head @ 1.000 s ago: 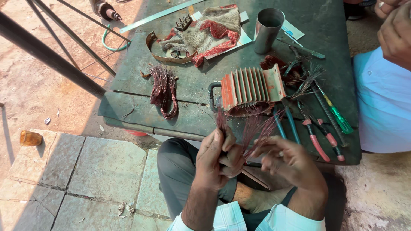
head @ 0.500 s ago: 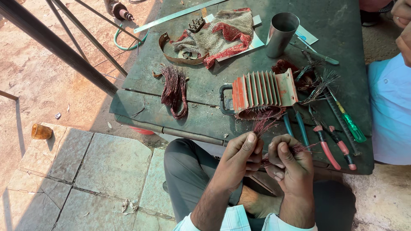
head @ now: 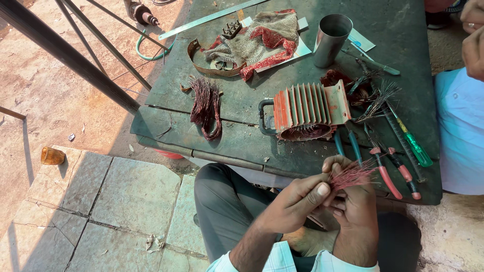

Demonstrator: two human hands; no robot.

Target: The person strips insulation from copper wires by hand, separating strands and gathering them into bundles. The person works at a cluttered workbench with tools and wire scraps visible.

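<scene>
My left hand (head: 295, 201) and my right hand (head: 353, 201) meet over my lap at the near edge of a dark green worktable (head: 398, 45). Together they pinch a small bundle of reddish copper wire strands (head: 353, 175), whose ends fan out to the right above my right hand. Just beyond my hands, on the table, lies a red finned motor housing (head: 307, 108) with copper winding showing in its open end. A loose hank of copper wire (head: 206, 106) lies on the table to the left.
Pliers with red handles (head: 385, 174), blue-handled pliers (head: 348, 143) and a green screwdriver (head: 413, 146) lie at the right. A metal cup (head: 330, 40), a patterned cloth (head: 257, 40) and a metal strip sit further back. Another person in light blue (head: 461, 126) sits at the right edge.
My hands have drawn closer together and the wire strands are now gathered into a tighter bundle between them. The view has shifted slightly.
</scene>
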